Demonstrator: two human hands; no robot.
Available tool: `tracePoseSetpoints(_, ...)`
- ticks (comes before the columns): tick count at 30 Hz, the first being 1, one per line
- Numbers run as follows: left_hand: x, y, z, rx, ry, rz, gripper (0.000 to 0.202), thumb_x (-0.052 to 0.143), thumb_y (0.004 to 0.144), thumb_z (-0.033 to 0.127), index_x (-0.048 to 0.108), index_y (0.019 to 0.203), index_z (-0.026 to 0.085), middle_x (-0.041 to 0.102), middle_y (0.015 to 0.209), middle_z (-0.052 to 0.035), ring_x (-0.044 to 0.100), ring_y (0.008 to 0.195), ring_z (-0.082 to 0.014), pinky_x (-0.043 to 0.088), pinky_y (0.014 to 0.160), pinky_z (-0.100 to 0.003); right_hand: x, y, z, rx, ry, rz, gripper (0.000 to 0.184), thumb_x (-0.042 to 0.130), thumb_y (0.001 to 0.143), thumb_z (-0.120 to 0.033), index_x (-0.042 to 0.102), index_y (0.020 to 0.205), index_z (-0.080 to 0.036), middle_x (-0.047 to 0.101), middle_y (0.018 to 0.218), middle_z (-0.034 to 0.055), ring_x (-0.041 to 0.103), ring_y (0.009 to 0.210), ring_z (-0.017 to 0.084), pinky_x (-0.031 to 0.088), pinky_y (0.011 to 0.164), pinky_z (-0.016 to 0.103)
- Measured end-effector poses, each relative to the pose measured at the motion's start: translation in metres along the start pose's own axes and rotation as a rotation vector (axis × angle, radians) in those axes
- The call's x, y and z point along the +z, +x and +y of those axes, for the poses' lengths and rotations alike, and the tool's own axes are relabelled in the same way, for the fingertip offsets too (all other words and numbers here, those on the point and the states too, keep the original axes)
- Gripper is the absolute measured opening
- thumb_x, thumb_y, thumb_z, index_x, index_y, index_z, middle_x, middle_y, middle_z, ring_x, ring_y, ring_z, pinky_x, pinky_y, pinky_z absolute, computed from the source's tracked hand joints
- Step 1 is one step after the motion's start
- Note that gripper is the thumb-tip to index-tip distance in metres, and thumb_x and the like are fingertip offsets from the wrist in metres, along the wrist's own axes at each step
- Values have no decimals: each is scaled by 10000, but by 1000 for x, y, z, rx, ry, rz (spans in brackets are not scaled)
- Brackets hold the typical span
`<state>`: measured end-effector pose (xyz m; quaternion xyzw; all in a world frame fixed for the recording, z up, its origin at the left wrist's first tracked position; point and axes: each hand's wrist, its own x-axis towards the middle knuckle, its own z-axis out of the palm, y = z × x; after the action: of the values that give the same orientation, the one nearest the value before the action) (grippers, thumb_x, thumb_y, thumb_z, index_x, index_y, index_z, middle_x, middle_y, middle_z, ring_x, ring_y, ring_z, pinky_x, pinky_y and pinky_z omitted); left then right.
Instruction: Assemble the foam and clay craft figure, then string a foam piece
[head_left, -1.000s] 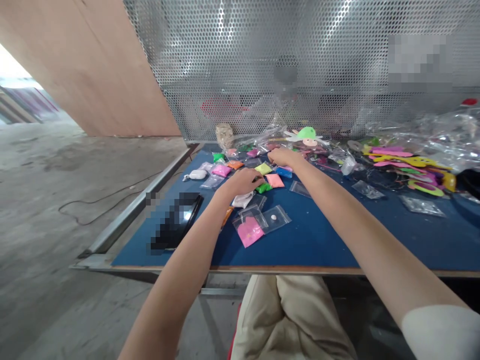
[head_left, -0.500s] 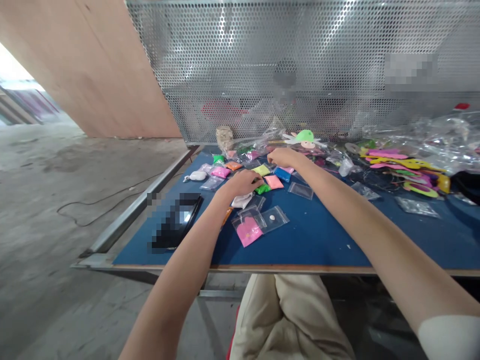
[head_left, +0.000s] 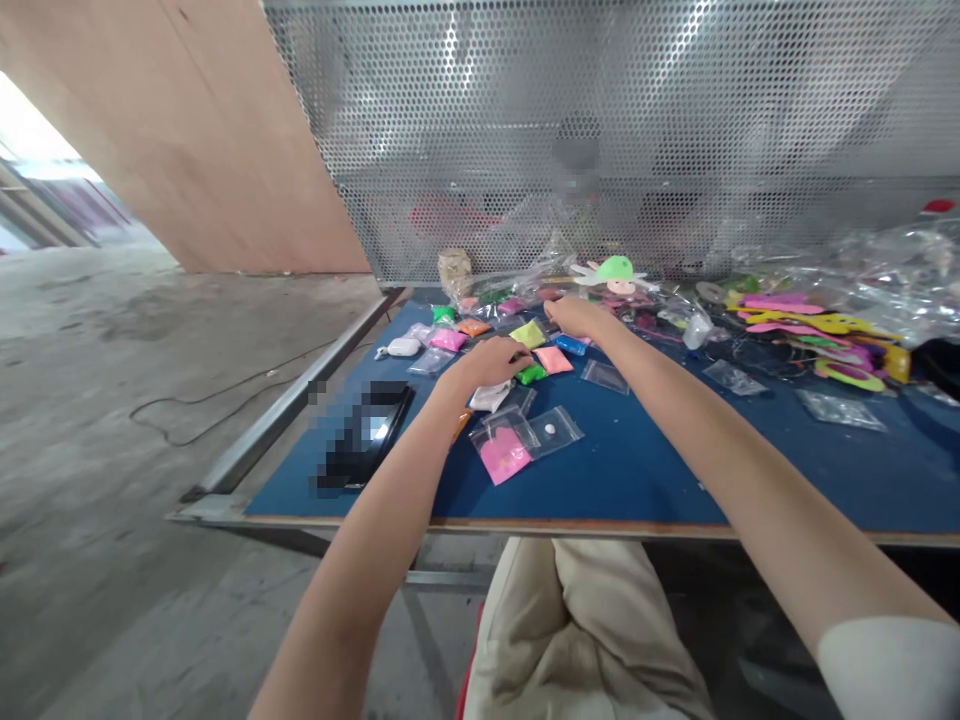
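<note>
Left hand (head_left: 487,362): low over the near packets, fingers curled, their tips right by the green packet (head_left: 532,374); from where I stand I can't tell whether it grips anything.
Right hand (head_left: 574,316): reached farther out, fingers folded narrow and pointing down among the clear plastic (head_left: 551,262); what it holds, if anything, is hidden.
Packets between: the yellow packet (head_left: 528,334) lies between the two hands, with the coral packet (head_left: 553,359) just beside the green one and the blue packet (head_left: 571,345) below the right hand.
Near the table's front: a pink packet (head_left: 504,458) meets a clear bag (head_left: 559,433) with a small white piece inside (easy to drag along with a wrist, I'd say).
Loose plastic: slippery stuff, probably, so a pinch at one edge should lift a single bag more cleanly than a scoop.
Right forearm (head_left: 690,420): crosses above the blue table (head_left: 637,475); best carried high, clear of the small bag (head_left: 606,376) beside it.
Left edge: a dark device (head_left: 375,430) and a white case (head_left: 404,347), better left unnudged.
</note>
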<state>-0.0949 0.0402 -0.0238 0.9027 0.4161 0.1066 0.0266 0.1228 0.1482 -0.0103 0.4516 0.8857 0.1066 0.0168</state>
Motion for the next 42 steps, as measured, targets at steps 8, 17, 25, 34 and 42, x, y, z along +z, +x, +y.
tracePoseSetpoints(8,2,3,0,11,-25,-8,399,398,965,417,704,1093,196,708,1113,-82,643,973,-206,445,850,-282,-23,-28,1,96,-55,155,280,484,932,-276,701,1066,-161,715,1026,160,642,962,282,419,803,341)
tracePoseSetpoints(17,5,5,-2,-18,-65,12,385,418,952,451,709,1078,232,713,1107,-62,648,912,-208,441,766,-276,-23,-93,24,118,21,196,221,517,880,-191,718,969,-165,719,942,120,632,887,250,403,749,332)
tracePoseSetpoints(25,2,5,6,-84,-39,69,400,431,939,475,721,1038,217,724,1029,-80,649,824,-209,428,673,-277,2,-159,36,369,66,218,174,541,894,-287,702,919,-225,723,915,90,638,827,268,408,701,357)
tracePoseSetpoints(34,-2,7,18,-190,-15,211,309,498,916,427,727,1018,247,736,1010,-55,662,894,-223,470,779,-312,16,-170,41,479,455,454,134,518,898,-265,646,931,-238,744,801,12,675,813,224,452,724,321)
tracePoseSetpoints(42,-16,12,52,-225,-537,552,391,538,918,501,718,1100,204,746,1033,-65,683,900,-205,521,798,-303,4,-172,4,235,870,555,201,492,927,-387,595,964,-219,739,826,29,654,644,178,504,690,324)
